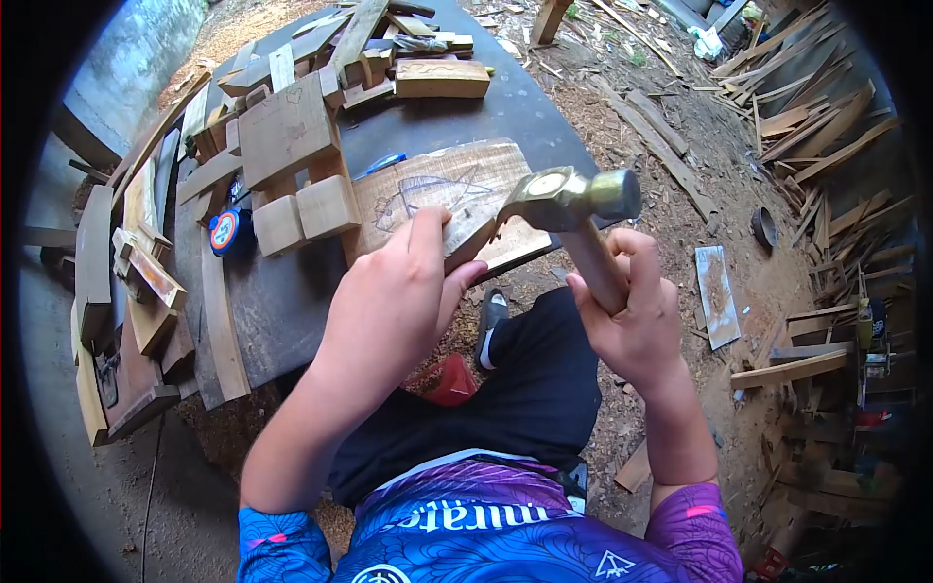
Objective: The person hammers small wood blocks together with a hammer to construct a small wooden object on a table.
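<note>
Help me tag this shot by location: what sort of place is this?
Likely a woodworking workshop: a hammer, wooden blocks heaped on a table, and loose boards piled at right suggest it.

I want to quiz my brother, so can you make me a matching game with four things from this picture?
1. Tape measure
2. Hammer
3. Board
4. Block

A. Held in the left hand
B. Has blue lines drawn on it
C. Blue and orange
D. Held in the right hand

Pairs: 1-C, 2-D, 3-B, 4-A
</note>
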{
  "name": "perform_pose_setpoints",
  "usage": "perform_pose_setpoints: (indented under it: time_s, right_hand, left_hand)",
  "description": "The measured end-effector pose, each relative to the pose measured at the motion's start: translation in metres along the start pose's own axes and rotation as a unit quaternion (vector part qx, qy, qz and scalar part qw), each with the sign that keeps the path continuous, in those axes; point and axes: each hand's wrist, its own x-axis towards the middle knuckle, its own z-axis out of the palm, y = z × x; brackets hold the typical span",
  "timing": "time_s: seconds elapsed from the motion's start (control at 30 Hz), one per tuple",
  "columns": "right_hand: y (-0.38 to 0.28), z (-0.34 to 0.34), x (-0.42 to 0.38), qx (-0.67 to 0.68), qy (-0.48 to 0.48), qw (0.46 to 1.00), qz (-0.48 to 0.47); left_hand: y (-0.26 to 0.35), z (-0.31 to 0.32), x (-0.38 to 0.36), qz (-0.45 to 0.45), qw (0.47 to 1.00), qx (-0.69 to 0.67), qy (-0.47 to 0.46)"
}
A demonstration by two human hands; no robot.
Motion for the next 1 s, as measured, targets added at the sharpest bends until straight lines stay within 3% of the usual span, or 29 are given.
perform_pose_setpoints:
  time_s: [0.2,0.3,0.43,0.53,0.67,0.7,0.8,0.83,0.87,1.0]
  right_hand:
    - [0.001,-0.011,0.007,0.001,-0.053,0.999,-0.002]
    - [0.004,-0.009,0.012,-0.033,-0.041,0.997,-0.061]
    - [-0.004,-0.021,0.020,-0.032,-0.107,0.993,-0.040]
    - [-0.006,-0.022,0.023,0.003,-0.118,0.993,-0.019]
    - [-0.013,-0.026,0.018,-0.019,-0.135,0.989,-0.052]
    - [-0.010,-0.026,0.014,-0.024,-0.138,0.988,-0.063]
    - [-0.009,-0.021,0.003,-0.026,-0.134,0.986,-0.099]
    - [-0.007,-0.021,0.001,-0.016,-0.141,0.984,-0.104]
    - [-0.006,-0.021,0.000,-0.008,-0.147,0.983,-0.108]
    - [-0.003,-0.012,-0.003,0.008,-0.133,0.980,-0.145]
  left_hand:
    - [-0.003,-0.015,0.003,0.000,0.993,-0.115,-0.030]
    - [-0.001,-0.014,0.000,-0.038,0.989,-0.139,-0.037]
    - [0.000,-0.010,-0.003,-0.058,0.989,-0.133,-0.008]
    - [-0.007,-0.009,-0.003,-0.082,0.957,-0.275,-0.045]
    - [-0.019,-0.022,-0.003,-0.193,0.832,-0.429,-0.293]
    - [-0.021,-0.021,-0.005,-0.231,0.819,-0.412,-0.326]
    - [-0.021,-0.010,-0.024,-0.202,0.814,-0.463,-0.288]
    - [-0.023,0.000,-0.033,-0.144,0.824,-0.490,-0.244]
    - [-0.021,-0.007,-0.035,-0.181,0.812,-0.478,-0.283]
    - [-0.014,-0.012,-0.046,-0.100,0.804,-0.540,-0.228]
